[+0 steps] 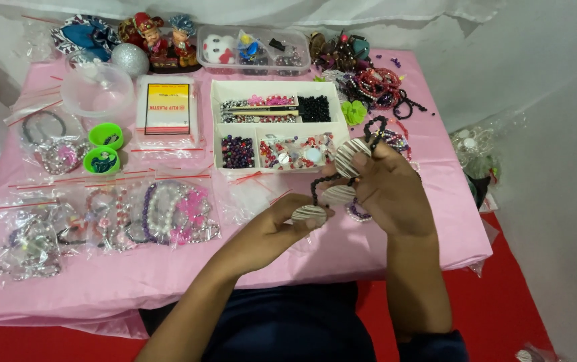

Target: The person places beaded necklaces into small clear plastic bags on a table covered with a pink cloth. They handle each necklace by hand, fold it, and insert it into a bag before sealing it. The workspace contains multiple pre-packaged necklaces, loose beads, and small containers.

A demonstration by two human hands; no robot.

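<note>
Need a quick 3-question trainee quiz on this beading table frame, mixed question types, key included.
1. True or false: both the left hand and the right hand touch the dark bead strand with striped oval discs.
2. What colour is the tablecloth?
3. The two small green round cups sit: A) left of the white divided bead tray, B) right of it.

Key: 1 true; 2 pink; 3 A.
</note>
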